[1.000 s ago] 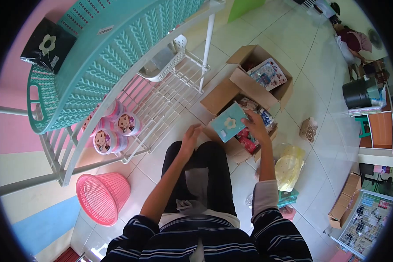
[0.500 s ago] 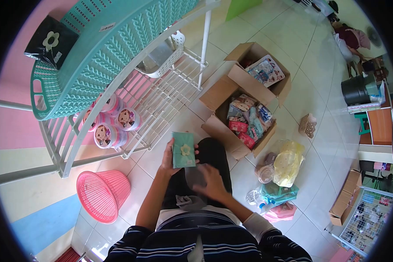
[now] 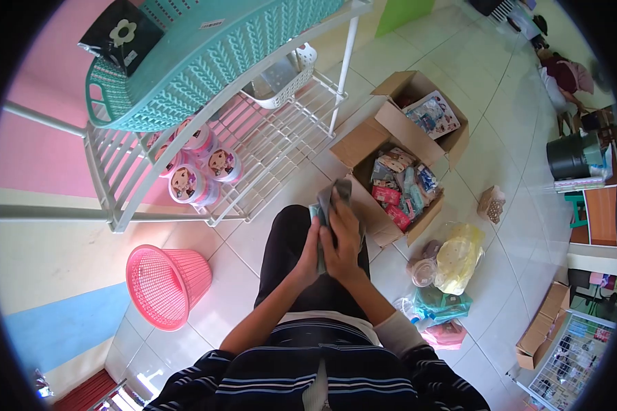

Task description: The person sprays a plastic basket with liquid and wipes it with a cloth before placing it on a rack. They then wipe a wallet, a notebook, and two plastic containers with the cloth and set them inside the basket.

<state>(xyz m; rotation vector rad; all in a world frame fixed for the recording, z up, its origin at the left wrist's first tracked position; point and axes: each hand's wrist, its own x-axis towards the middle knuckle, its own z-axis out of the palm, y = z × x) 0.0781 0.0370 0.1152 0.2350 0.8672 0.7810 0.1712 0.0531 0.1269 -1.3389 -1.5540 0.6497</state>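
Above my knees, my left hand is closed on a small green packet, now seen nearly edge-on. My right hand holds a dark grey cloth against the packet's other side, so the two palms almost face each other. Most of the packet, including its front, is hidden behind the cloth and fingers. Just right of my hands stands an open cardboard box filled with small packaged goods.
A white wire rack stands at left, bearing a teal basket, a black flower-marked packet and pink tubs. A pink bin is on the floor. Another box and plastic bags lie at right.
My right hand has brought the grey cloth up from my lap onto the packet. The packet has turned from face-up to nearly edge-on. The view has shifted slightly.
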